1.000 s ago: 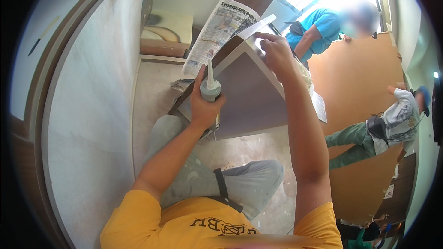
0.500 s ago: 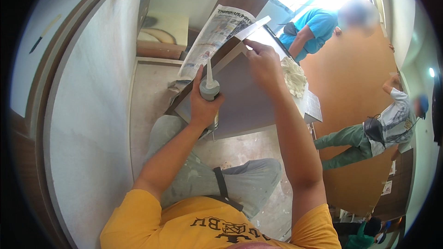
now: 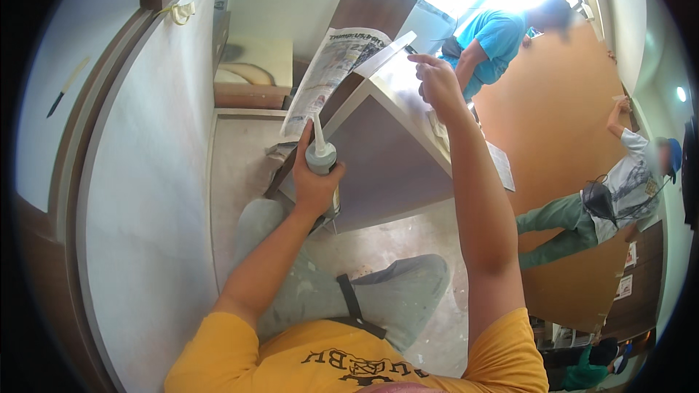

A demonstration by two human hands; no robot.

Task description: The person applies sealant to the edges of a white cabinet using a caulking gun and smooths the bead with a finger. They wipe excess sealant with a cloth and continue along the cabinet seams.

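My left hand is wrapped round a grey sealant cartridge, its pale tapered nozzle pointing up and away. Just ahead of the nozzle lies the framed corner of a cabinet-like box with a pale edge and grey panel. My right hand is raised above the box's far right side, index finger stretched out and thumb apart. A small dark item near that fingertip is too small to name. Close by, a white strip sticks up at the corner. A crumpled pale cloth is mostly hidden by my right forearm.
Newspaper hangs along the box's left side. A large pale panel stands at my left. Beyond the box a person in a blue shirt leans by a big brown board; another person in a cap stands at right.
My right hand has lifted off the box's corner and moved right, index finger extended. The left hand with the cartridge has shifted slightly left and down in view. The whole view has shifted a little.
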